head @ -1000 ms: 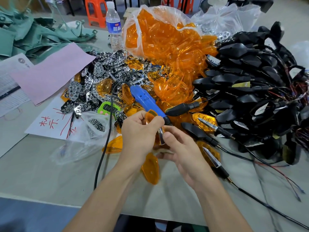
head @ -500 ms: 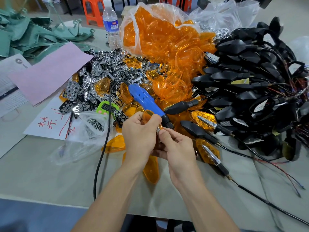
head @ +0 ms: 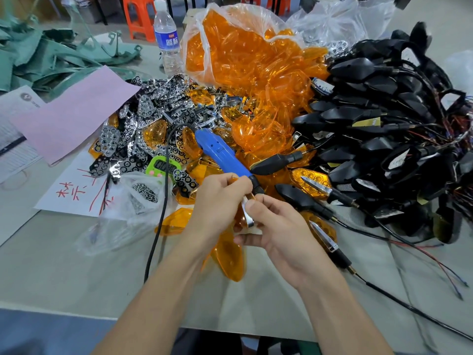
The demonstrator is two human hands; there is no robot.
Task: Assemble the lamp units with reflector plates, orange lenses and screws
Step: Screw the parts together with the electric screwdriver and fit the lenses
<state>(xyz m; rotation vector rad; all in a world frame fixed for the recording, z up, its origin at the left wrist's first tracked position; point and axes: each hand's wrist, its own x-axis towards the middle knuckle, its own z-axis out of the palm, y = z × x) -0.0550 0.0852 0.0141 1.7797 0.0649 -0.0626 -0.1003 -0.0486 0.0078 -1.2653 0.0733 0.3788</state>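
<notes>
Orange against chrome: gripping a lens (head: 233,179) in the curled left hand (head: 217,201), pinching the reflector (head: 247,213) between right hand (head: 284,234) thumb and fingers, both low over the table (head: 76,265), near its front. Seating edges flush before reaching for the driver (head: 221,156), lying just behind. Drawing screws (head: 143,192) from the bag (head: 122,221) at left. Farther back, reading red handwritten characters on white paper (head: 69,193); bottle (head: 167,39) label blue, its characters too small for reading.

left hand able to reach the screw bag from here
Probably, once it lets go: the left hand holds the lamp part, but the screw bag lies just left, only the cord between.
</notes>
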